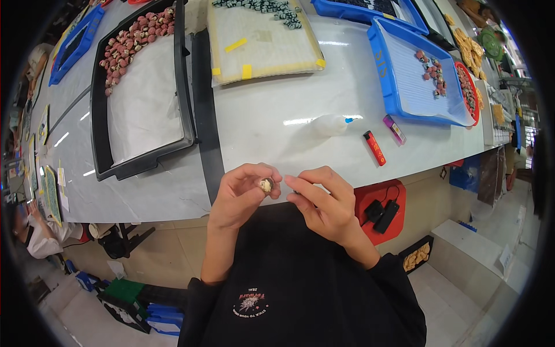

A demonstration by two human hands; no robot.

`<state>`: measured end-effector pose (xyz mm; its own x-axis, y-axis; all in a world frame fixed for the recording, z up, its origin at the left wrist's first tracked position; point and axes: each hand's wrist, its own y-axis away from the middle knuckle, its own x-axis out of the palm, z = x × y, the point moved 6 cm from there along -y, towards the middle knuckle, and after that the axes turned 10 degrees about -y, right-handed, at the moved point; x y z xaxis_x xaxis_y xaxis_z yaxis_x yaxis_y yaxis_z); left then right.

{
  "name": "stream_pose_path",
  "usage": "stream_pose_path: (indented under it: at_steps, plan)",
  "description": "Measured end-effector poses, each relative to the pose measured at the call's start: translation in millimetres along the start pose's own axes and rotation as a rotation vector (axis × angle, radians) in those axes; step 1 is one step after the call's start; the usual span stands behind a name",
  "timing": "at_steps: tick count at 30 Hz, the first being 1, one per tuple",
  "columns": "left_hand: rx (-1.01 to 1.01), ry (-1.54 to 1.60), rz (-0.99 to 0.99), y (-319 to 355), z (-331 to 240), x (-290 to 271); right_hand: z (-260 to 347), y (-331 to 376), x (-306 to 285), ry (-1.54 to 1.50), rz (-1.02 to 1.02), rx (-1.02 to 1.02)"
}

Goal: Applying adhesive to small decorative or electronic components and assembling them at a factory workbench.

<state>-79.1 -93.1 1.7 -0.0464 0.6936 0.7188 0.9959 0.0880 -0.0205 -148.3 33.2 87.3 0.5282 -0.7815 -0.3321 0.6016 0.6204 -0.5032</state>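
Near the table's front edge, my left hand (pixel 243 194) pinches a small round piece (pixel 266 185) with a cream patterned face and a darker rim. Close beside it, my right hand (pixel 325 202) has thumb and fingertips pressed together. A tiny dark bit shows between those fingertips, too small to name. The two hands are a little apart. Many similar round red-and-cream pieces (pixel 139 33) lie heaped at the far end of a black tray (pixel 186 87) on the left. A few more red pieces (pixel 433 72) sit in a blue tray (pixel 386 75) at the right.
Small green-and-white pieces (pixel 272 10) lie on a cream board (pixel 260 58) with yellow tape. A white bottle with a blue tip (pixel 330 125), a red lighter (pixel 374 148) and a purple lighter (pixel 395 130) rest on the table. A red stool (pixel 393 228) holds black devices.
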Motion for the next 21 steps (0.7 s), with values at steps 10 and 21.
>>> stream_pose_path:
  at_steps: [10,21]
  plan:
    - [-0.087,-0.027,0.016,-6,10,18,9,7,-15,0.058,-0.076,-0.105]
    - [-0.103,-0.041,0.044,-10,19,24,7,14,-26,0.072,-0.057,0.006]
